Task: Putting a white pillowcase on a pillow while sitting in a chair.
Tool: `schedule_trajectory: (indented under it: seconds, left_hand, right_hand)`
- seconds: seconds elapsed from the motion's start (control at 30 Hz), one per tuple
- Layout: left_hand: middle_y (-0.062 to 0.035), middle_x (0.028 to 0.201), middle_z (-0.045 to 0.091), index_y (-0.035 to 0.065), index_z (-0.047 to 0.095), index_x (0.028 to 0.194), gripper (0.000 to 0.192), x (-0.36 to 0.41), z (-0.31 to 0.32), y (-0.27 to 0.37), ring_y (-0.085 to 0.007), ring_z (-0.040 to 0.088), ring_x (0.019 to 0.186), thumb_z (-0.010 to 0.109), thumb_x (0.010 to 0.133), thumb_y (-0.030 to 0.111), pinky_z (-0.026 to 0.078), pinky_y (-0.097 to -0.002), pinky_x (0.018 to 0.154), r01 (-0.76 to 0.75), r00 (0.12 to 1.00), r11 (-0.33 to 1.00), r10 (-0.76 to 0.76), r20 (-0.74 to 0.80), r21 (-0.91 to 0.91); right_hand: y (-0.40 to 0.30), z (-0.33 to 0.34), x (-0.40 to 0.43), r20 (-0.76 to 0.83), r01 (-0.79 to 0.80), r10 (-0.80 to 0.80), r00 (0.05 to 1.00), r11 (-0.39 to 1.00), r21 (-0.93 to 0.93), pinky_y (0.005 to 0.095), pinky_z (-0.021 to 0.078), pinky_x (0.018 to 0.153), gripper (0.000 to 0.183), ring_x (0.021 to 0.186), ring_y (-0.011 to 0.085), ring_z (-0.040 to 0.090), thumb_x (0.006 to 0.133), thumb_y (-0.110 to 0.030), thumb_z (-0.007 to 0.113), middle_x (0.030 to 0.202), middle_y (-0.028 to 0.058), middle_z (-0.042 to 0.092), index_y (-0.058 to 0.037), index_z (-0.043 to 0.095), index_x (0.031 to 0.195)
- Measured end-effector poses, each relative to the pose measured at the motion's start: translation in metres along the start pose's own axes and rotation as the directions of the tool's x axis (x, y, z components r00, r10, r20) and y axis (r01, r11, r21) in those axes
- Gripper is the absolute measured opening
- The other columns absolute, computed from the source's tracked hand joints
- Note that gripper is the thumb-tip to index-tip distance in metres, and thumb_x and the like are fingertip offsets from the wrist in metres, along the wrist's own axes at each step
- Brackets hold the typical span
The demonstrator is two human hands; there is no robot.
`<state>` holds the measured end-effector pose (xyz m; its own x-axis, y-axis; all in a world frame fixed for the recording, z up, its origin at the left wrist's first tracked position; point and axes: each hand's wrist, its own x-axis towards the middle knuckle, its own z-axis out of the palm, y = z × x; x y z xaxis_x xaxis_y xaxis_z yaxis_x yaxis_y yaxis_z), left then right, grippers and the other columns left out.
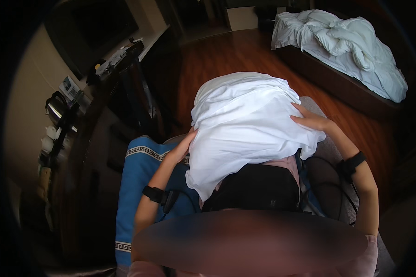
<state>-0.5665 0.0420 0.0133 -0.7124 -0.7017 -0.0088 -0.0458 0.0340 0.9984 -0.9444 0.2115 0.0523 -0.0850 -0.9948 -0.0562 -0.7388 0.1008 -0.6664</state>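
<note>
A plump white pillow [246,114] in a loose, wrinkled case sits in front of my body. My left hand [181,149] presses against its left side, with the fingertips hidden behind the cloth. On the right side my right hand [312,119] grips the pillow, thumb and a finger visible on the white fabric. The loose edge of the case hangs toward me, over a black bag or pouch [256,187] worn at my front. Each forearm carries a black strap with a small device.
Under my left arm is blue cloth [135,187] with a Greek-key border. A dark desk [90,138] at left bears an electric kettle [56,108] and white teapots [50,136]. A bed [336,76] with a rumpled white duvet [343,38] stands far right on the wooden floor [225,52]. Black cables [332,183] lie at right.
</note>
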Motion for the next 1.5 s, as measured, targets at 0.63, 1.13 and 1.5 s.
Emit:
schedule_trajectory:
  seconds: [0.63,1.13,1.5]
  left_hand:
    - [-0.0085,0.11,0.049,-0.0007,0.038,0.117,0.047,-0.05,0.029,-0.007,-0.0163,0.047,0.099,0.057,0.075,0.009,0.037,-0.0254,0.082,0.184,0.97,0.953,-0.136,-0.204,0.24]
    - [-0.0078,0.09,0.058,-0.0056,0.053,0.099,0.03,-0.047,0.01,0.095,-0.0117,0.054,0.075,0.048,0.078,0.015,0.04,-0.021,0.065,-0.18,0.95,0.982,0.158,-0.269,-0.058]
    - [-0.007,0.087,0.058,-0.0073,0.054,0.095,0.027,-0.107,0.018,0.105,-0.0102,0.052,0.077,0.047,0.078,0.012,0.039,-0.02,0.067,-0.363,0.896,0.932,0.354,-0.269,0.016]
  right_hand:
    - [0.007,-0.01,-0.031,-0.165,-0.146,0.205,0.965,0.938,0.315,0.0274,0.0486,0.055,0.063,0.09,0.0228,0.053,0.059,-0.003,0.061,0.101,0.0164,0.049,0.0022,0.037,0.116]
    - [-0.084,-0.085,-0.02,-0.556,0.31,-0.007,0.831,0.836,0.453,0.028,0.0312,0.04,0.005,0.042,0.0135,0.039,0.06,-0.002,0.04,0.05,0.0037,0.04,-0.0015,0.045,0.057]
    - [-0.103,-0.079,-0.094,-0.519,0.267,0.026,0.855,0.834,0.483,0.0241,0.0283,0.042,0.007,0.042,0.0099,0.034,0.054,-0.001,0.043,0.047,0.0004,0.036,-0.0048,0.039,0.05]
